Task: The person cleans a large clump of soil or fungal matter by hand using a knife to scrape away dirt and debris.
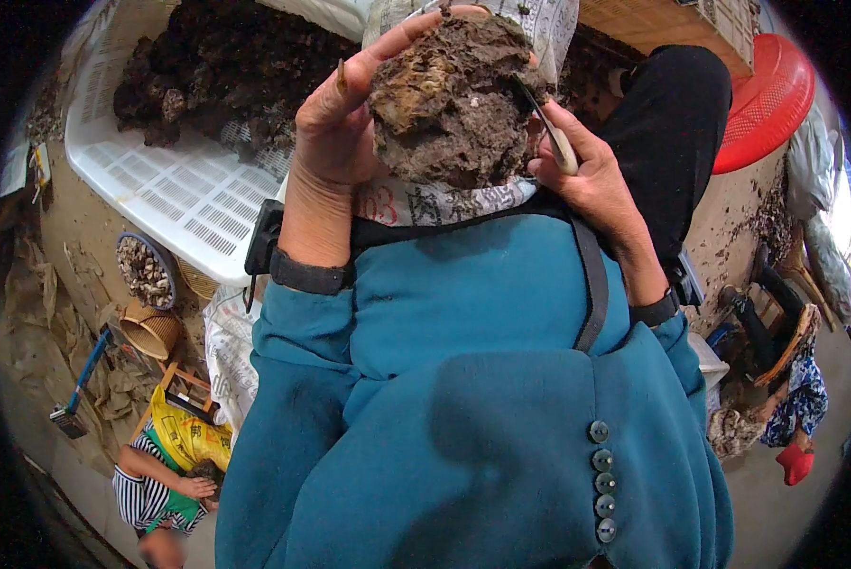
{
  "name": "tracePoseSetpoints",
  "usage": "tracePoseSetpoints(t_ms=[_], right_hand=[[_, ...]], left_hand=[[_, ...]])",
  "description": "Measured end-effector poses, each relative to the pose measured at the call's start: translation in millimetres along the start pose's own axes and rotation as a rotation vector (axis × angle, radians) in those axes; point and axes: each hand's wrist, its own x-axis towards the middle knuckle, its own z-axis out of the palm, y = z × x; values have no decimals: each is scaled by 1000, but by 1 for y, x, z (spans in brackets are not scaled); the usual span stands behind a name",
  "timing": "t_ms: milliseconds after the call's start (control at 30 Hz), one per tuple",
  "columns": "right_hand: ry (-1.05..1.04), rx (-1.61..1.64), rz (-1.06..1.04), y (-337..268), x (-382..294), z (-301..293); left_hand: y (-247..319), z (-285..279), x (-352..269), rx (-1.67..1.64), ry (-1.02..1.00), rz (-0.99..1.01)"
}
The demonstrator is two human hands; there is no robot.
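A large, rough brown lump (454, 107) with a crumbly, earthy surface is held up above my lap; I cannot tell its exact kind. My left hand (347, 117) cups it from the left side, the fingers reaching around its far edge. My right hand (585, 163) grips a small knife by its pale handle (565, 151). The knife's thin blade (531, 96) lies against the lump's right side, its tip at a dark hollow. Some right-hand fingers are hidden behind the lump. Beneath it, a white woven sack (440, 203) bearing print covers my lap.
To the left, a white slotted plastic crate (176, 206) holds many dark clumps (219, 64). Nearby are a basket of pale pieces (144, 270) and a wicker basket (151, 331). A red mesh basket (774, 107) stands right. Co-workers sit at lower left (162, 476) and lower right (788, 398).
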Motion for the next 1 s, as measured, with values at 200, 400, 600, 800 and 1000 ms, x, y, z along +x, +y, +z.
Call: tracePoseSetpoints(t_ms=[200, 400, 600, 800, 1000], right_hand=[[4, -36, 8, 0, 0, 0], [5, -49, 17, 0, -1, 0], [-4, -7, 0, 1, 0, 1], [-4, -28, 64, -2, -3, 0], [-7, -23, 43, 1, -5, -3]], left_hand=[[-1, -2, 0, -10, -3, 9], [-3, -4, -1, -20, -15, 21], [-4, -5, -1, -38, -31, 40], [-1, 2, -1, -43, -39, 24], [2, 12, 6, -107, -179, 5]])
